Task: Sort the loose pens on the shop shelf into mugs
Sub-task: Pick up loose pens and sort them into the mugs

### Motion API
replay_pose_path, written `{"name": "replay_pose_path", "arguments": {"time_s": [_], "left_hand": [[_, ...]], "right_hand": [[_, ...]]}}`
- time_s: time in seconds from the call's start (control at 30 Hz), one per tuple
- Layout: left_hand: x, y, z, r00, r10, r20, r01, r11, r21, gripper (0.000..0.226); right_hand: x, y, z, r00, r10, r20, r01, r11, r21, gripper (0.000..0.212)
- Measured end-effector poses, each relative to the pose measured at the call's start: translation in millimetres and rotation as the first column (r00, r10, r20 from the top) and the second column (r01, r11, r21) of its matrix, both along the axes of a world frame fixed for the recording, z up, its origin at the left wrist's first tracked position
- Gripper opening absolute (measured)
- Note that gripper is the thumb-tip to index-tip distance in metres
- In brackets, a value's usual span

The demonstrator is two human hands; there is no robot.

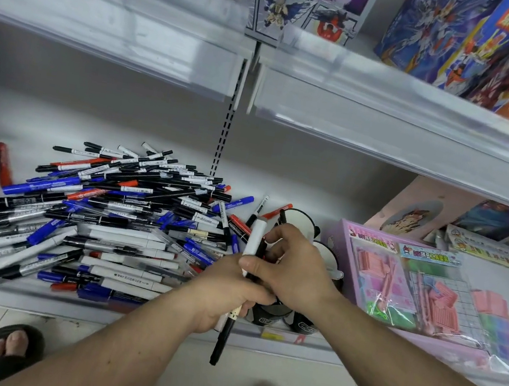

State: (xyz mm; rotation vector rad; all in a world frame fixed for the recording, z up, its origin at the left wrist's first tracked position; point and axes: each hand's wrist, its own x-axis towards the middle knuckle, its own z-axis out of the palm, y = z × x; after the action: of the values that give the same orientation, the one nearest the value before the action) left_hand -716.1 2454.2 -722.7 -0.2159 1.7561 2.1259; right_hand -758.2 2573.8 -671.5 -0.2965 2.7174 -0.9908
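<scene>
While the left hand grips a small bundle of pens upright, the right hand pinches one of them near its top, just above the black mugs at the shelf front. Left of both hands, touching neither, sprawls the loose pen pile.

One head-worn wide-angle view — looking forward and steeply down from close above the lower shelf, floor and sandalled feet along the bottom edge, upper shelf overhead.
</scene>
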Motion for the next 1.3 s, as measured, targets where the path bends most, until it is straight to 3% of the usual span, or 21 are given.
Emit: {"name": "replay_pose_path", "arguments": {"time_s": [0.13,0.2,0.3,0.37,0.53,0.67,0.8,0.93,1.07,1.2,1.23,1.3], "left_hand": [[3,-4,1,0.998,0.016,0.063,-0.021,0.997,0.079,0.02],[3,-8,1,0.99,0.021,0.139,-0.044,0.985,0.167,0.016],[-1,-15,-3,0.955,0.064,0.29,-0.167,0.923,0.347,0.016],[-3,-18,-4,0.937,0.094,0.336,-0.234,0.884,0.405,0.014],[-6,-16,-9,0.95,0.17,0.261,-0.241,0.932,0.272,0.006],[-9,-18,-17,0.938,0.219,0.27,-0.273,0.945,0.181,0.013],[-9,-22,-23,0.928,0.24,0.285,-0.308,0.925,0.224,0.02],[-7,-23,-19,0.936,0.201,0.289,-0.274,0.931,0.243,0.017],[-2,-24,-16,0.932,0.161,0.326,-0.247,0.938,0.244,0.012],[0,-30,-16,0.935,0.13,0.33,-0.229,0.932,0.282,0.025],[-1,-30,-17,0.938,0.124,0.325,-0.227,0.926,0.302,0.031],[-2,-28,-17,0.937,0.128,0.326,-0.24,0.912,0.332,0.032]], "right_hand": [[-3,4,-6,0.994,-0.021,0.103,0.033,0.992,-0.119,0.027],[-6,8,-5,0.98,-0.094,0.174,0.139,0.954,-0.267,0.022],[-20,22,2,0.917,-0.26,0.301,0.386,0.768,-0.511,0.018],[-31,36,3,0.881,-0.327,0.341,0.471,0.656,-0.59,0.015],[-36,50,-3,0.855,-0.326,0.402,0.517,0.579,-0.631,0.014],[-50,66,5,0.8,-0.519,0.301,0.57,0.498,-0.654,0.014],[-58,77,-9,0.773,-0.628,0.092,0.585,0.649,-0.487,0.017],[-59,75,-49,0.759,-0.632,0.158,0.65,0.72,-0.243,0.019],[-62,69,-69,0.787,-0.572,0.23,0.609,0.779,-0.15,0.017],[-65,64,-57,0.876,-0.479,0.057,0.477,0.877,0.056,0.037],[-66,61,-47,0.888,-0.459,0.018,0.458,0.888,0.041,0.037],[-65,56,-25,0.893,-0.447,0.056,0.45,0.882,-0.142,0.024]]}}
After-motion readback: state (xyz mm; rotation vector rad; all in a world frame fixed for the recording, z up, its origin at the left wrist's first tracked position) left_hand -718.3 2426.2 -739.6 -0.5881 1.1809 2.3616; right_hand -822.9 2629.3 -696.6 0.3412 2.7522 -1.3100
